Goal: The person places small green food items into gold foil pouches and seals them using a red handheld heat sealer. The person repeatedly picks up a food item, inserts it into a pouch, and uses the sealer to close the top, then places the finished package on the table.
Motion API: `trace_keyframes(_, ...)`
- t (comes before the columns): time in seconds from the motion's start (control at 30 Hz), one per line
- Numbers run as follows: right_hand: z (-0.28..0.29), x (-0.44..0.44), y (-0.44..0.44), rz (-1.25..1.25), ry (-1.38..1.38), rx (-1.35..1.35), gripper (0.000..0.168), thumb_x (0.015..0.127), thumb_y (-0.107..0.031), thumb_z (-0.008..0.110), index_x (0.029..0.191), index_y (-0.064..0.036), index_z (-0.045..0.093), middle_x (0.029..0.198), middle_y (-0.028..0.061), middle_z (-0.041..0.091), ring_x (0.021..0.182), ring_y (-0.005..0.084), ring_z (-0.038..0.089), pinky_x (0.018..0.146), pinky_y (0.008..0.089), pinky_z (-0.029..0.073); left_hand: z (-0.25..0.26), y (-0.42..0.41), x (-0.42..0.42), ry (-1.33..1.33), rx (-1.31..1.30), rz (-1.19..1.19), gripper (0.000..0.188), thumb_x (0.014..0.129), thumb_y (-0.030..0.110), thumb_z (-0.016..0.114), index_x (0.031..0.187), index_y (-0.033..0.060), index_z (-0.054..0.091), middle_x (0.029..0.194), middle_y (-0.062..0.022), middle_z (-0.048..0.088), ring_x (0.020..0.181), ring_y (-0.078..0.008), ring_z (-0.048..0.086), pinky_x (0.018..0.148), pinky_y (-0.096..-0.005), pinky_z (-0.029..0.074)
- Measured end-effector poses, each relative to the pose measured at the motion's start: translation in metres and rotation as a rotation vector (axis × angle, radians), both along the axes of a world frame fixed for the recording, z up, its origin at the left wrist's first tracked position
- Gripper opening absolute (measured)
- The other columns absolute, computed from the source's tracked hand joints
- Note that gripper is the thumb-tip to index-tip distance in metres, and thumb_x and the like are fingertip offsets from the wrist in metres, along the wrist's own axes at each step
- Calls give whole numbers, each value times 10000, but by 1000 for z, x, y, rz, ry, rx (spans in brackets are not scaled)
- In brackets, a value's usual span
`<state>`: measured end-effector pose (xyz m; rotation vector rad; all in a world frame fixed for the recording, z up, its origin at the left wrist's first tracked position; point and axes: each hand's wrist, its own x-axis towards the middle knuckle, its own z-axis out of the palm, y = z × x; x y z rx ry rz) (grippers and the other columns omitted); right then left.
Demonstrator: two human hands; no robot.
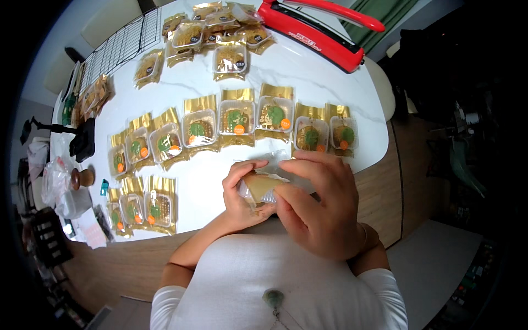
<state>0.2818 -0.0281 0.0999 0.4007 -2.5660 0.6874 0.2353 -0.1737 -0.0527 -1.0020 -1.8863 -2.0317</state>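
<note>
My left hand [243, 198] is curled around a small gold and clear plastic package [260, 185], tilted above the table's front edge. Ridged clear plastic shows on its near side; what is inside cannot be made out. My right hand [321, 202] has its thumb and fingertips at the package's right side, covering part of it. Behind both hands lies a loose clear plastic piece [277, 157], partly hidden. Beyond it runs a row of gold-backed packages [237, 119], each with a green round and an orange sticker. Several like them [159, 206] lie at the left front.
A red bag sealer [313, 37] stands at the far right of the white marble-patterned table [198, 181]. Gold packages with dark stickers [206, 29] are heaped at the back. A black wire rack [119, 45], a black stand [82, 140] and a wooden stamp-like object [82, 178] are on the left.
</note>
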Motion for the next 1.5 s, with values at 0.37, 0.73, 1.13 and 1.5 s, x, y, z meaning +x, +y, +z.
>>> trace_keyframes(0.37,9,16,9,226,-2,34,378,816,-428,693,1045,-132,640,1179,80,564,1099,248,536,924,398,428,-15,-2,-5,14,223,-54,885,653,279,868,1299,72,300,1205,-200,501,1090,-307,527,894,-394,450)
trace_keyframes(0.73,-1,6,14,115,-254,155,313,705,-270,760,885,-32,668,1239,129,555,1163,310,509,992,519,364,5,-6,-7,113,-166,-66,805,621,289,851,1258,62,415,1167,-172,571,1023,-340,553,852,-421,451)
trace_keyframes(1.13,8,-13,9,56,-318,189,208,672,-191,772,774,-37,677,1070,124,644,963,250,616,902,450,458,10,-14,-10,71,-199,-46,839,514,86,847,1238,69,425,1171,-156,564,988,-336,566,822,-402,461)
trace_keyframes(1.5,-8,-208,-9,-420,-390,117,478,789,-413,715,952,27,626,826,133,685,788,274,680,674,330,523,15,-23,-7,-51,6,48,904,458,10,849,1238,70,395,1165,-146,570,1000,-332,566,836,-395,487)
